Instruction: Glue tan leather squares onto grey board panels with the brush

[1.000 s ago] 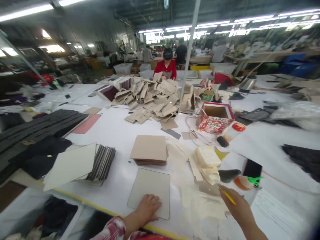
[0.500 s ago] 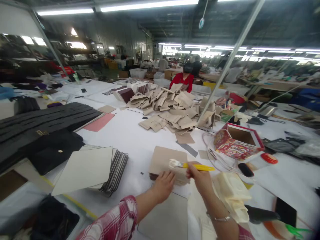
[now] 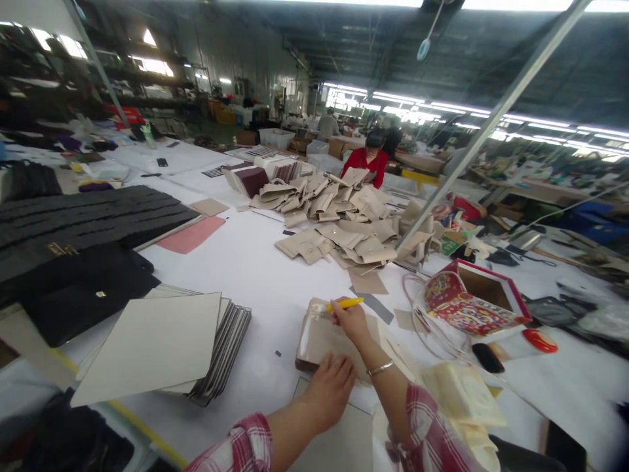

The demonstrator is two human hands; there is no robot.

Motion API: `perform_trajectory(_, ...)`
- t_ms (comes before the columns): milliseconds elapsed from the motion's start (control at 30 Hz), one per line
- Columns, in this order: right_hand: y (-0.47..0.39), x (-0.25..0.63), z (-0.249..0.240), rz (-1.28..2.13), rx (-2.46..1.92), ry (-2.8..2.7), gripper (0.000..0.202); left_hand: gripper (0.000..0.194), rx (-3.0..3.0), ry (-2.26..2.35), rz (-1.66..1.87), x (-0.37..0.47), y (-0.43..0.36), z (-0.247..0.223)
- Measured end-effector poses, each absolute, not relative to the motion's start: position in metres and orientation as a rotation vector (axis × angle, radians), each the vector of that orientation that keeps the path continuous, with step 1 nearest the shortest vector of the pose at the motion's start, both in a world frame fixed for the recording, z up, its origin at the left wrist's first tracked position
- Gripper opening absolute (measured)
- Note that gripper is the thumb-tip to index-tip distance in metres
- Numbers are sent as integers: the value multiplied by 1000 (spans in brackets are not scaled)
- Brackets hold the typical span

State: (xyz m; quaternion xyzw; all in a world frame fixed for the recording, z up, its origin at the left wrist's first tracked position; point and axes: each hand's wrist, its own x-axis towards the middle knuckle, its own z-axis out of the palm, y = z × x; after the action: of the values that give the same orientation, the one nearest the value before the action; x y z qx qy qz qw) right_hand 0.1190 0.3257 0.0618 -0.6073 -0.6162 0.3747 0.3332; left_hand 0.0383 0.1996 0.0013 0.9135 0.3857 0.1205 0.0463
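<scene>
My right hand (image 3: 350, 318) is closed round the yellow brush (image 3: 352, 303), whose bristle end lies over the far left part of a stack of beige pieces (image 3: 334, 337). A wet, shiny streak runs along the left side of the top piece. My left hand (image 3: 331, 387) rests on the near edge of that stack, its fingers lying flat on the top piece. Under my left forearm a grey board (image 3: 348, 439) lies on the white table.
Left of the stack stands a pile of grey boards (image 3: 157, 341). Beige folded pieces (image 3: 339, 216) are heaped farther back. A red patterned box (image 3: 466, 295) and cream cloth (image 3: 462, 400) are at right. A person in red (image 3: 366, 164) is across the table.
My right hand has moved left and away from me across the stack with the brush. A shiny streak now shows on the top piece. The view has tilted.
</scene>
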Motion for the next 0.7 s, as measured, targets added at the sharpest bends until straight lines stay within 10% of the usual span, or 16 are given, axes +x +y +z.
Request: perform_trajectory(700, 201, 255, 64, 641, -1882, -1419, 35, 21, 2730, 1334, 171, 61, 232, 31)
